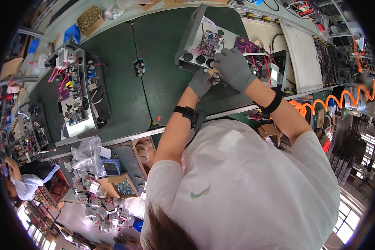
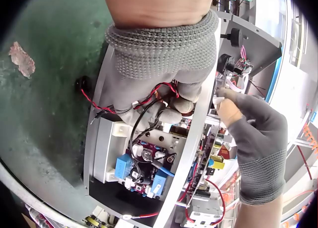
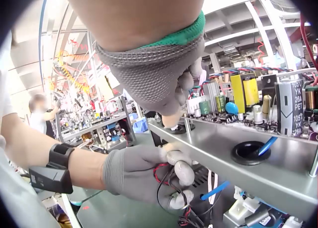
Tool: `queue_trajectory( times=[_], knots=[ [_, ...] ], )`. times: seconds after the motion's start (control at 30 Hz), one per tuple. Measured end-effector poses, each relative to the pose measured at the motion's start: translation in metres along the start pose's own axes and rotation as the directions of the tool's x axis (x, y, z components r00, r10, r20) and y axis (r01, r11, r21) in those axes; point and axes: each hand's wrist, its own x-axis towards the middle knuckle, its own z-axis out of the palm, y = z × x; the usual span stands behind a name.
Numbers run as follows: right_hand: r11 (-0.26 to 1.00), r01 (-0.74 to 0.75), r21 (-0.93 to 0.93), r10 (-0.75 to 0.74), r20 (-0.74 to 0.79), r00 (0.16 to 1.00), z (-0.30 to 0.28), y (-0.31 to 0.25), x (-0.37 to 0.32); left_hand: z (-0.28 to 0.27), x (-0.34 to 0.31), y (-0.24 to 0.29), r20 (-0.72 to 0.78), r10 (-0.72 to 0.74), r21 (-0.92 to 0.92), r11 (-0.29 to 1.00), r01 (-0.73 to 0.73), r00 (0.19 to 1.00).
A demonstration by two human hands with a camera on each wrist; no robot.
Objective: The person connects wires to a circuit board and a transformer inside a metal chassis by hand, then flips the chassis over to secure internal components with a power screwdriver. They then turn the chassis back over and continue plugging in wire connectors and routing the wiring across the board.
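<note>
A metal chassis (image 1: 186, 43) with circuit boards is tilted on the green bench in front of me. My gloved left hand (image 1: 201, 83) is at its near edge, below the metal plate (image 3: 218, 143). Its fingers curl round thin red and black wires (image 2: 144, 102), which hang by a board with blue parts (image 2: 124, 166). Above, my gloved right hand (image 1: 233, 68) bends over the plate's other face, fingertips at a black grommet beside the plate's edge. What those fingertips hold is hidden. Another black grommet (image 3: 251, 152) with a blue wire lies farther along the plate.
A second chassis (image 1: 77, 121) with boards and wires stands at the left on the bench. A small black part (image 1: 139, 67) lies between. Right of my work are a pale panel (image 1: 302, 58) and a coiled orange hose (image 1: 321, 102). Below left sits a carton of screws (image 1: 123, 186).
</note>
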Motion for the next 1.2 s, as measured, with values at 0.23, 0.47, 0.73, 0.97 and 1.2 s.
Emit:
queue_trajectory(
  times=[0.23, 0.47, 0.73, 0.97, 1.2],
  knots=[
    [0.999, 0.015, 0.046, -0.014, -0.012, 1.000, 0.005, 0.001, -0.002, 0.014, -0.007, 0.005, -0.062, 0.005, -0.036, 0.999, -0.007, 0.998],
    [0.887, -0.257, 0.384, 0.344, -0.179, 0.921, 0.008, -0.012, 0.000, 0.025, -0.020, 0.016, -0.425, 0.050, 0.213, 0.976, 0.046, 0.904],
    [-0.183, -0.044, 0.982, 0.623, 0.150, 0.768, -0.027, 0.029, -0.004, 0.004, -0.016, 0.007, -0.397, 0.177, 0.367, 0.930, -0.021, 0.900],
    [-0.188, -0.037, 0.982, 0.623, 0.148, 0.768, -0.025, 0.025, -0.006, 0.018, -0.025, 0.007, -0.489, 0.099, -0.182, 0.960, -0.212, 0.866],
    [-0.061, -0.156, 0.986, 0.672, 0.157, 0.723, -0.011, 0.020, -0.004, 0.031, -0.020, 0.005, -0.510, 0.160, -0.093, 0.967, -0.239, 0.845]
  ],
)
